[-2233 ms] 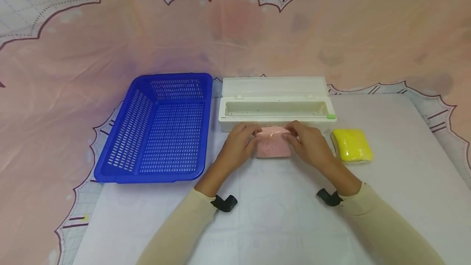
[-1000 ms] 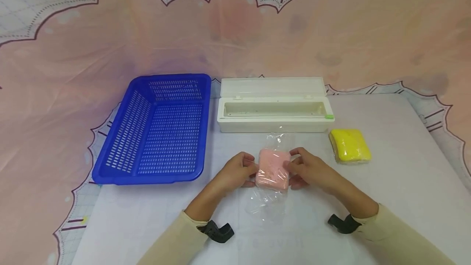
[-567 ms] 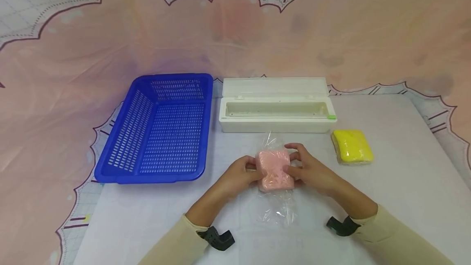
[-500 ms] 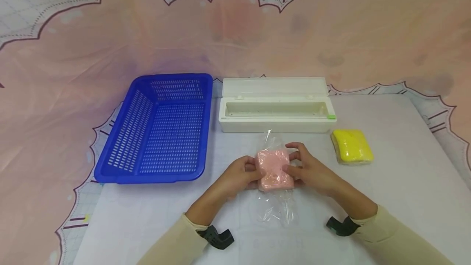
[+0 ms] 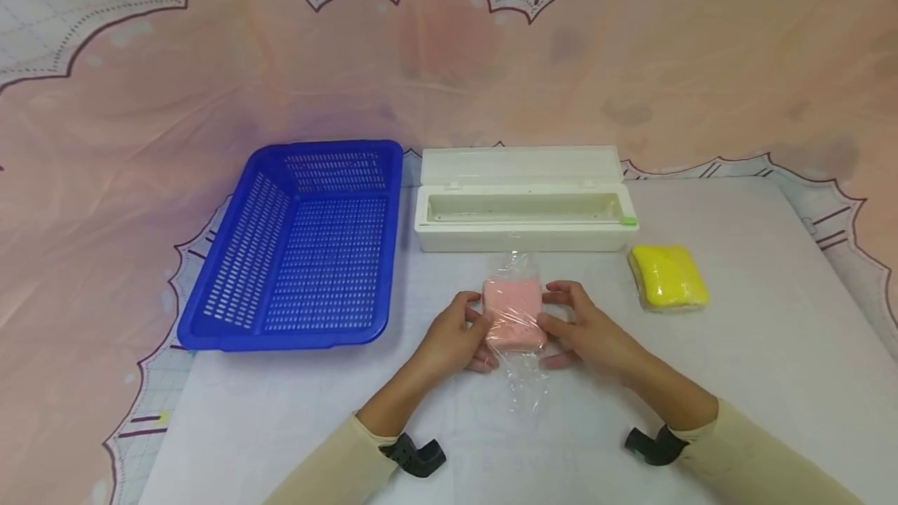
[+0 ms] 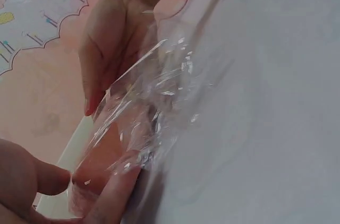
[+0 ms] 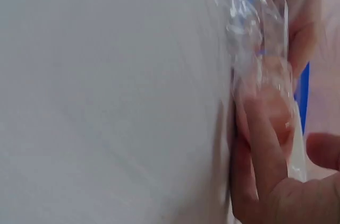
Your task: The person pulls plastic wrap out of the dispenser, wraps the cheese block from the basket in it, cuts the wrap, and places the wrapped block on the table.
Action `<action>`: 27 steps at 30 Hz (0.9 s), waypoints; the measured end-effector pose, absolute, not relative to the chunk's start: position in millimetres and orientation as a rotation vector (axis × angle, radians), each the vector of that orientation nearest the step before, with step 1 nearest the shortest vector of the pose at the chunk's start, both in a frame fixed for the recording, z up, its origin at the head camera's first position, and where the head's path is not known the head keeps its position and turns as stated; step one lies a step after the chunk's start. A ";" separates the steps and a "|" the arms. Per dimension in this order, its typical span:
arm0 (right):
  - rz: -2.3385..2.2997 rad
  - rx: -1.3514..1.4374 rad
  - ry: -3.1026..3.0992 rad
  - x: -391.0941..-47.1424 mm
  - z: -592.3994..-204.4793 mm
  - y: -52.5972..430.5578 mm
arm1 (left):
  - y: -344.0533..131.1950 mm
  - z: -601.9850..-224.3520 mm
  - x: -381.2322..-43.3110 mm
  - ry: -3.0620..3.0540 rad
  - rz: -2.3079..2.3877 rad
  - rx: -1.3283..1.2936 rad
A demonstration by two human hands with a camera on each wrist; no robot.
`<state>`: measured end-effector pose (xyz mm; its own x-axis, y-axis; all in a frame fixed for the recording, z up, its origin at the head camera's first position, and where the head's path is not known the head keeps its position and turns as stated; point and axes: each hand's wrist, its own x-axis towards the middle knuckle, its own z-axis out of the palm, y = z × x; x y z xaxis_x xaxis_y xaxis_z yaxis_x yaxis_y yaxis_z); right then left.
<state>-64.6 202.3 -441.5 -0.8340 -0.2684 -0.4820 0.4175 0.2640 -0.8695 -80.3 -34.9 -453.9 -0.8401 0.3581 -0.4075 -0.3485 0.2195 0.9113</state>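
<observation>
A pink rectangular block (image 5: 514,315) lies in clear plastic film (image 5: 525,380), low over the white table, in the head view. Loose film sticks out past its near and far ends. My left hand (image 5: 454,337) holds its left edge, thumb against the side and lower fingers reaching round the near corner. From the other side my right hand (image 5: 592,333) holds the right edge with thumb and fingers. In the left wrist view the crumpled film (image 6: 170,75) stands off the block's near end. The right wrist view has the pink block (image 7: 273,107) behind my fingers.
A long white box (image 5: 526,238) with its lid tipped back stands just behind the block. To the left sits a blue slotted basket (image 5: 389,279). A yellow block (image 5: 669,277) in clear wrapping lies at the right. A patterned cloth (image 5: 449,84) hangs behind.
The pink block has come from against the white box toward me, with film now spread at both ends. Over the last half second it has shifted slightly left and away, both hands with it.
</observation>
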 end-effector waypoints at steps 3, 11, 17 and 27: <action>-1.650 0.196 1.986 -54.8 -439.5 203.8 | -34.6 -453.3 -73.1 1.925 1.743 -0.008; -1.597 0.206 1.949 -29.8 -432.9 208.9 | -46.6 -445.6 -45.8 1.910 1.767 -0.055; -1.667 0.086 1.899 -24.8 -431.2 204.6 | -43.6 -442.3 -32.6 1.894 1.801 -0.012; -1.374 -0.521 2.448 -20.1 -433.4 200.5 | -49.9 -442.9 -33.5 2.402 1.459 0.708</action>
<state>-20.1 200.5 -433.4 -0.8940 -0.4425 -0.0707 -0.1702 0.4812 -0.8599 -33.5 -49.9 -442.9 -0.8528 0.5205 0.0426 0.2777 0.3828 0.8811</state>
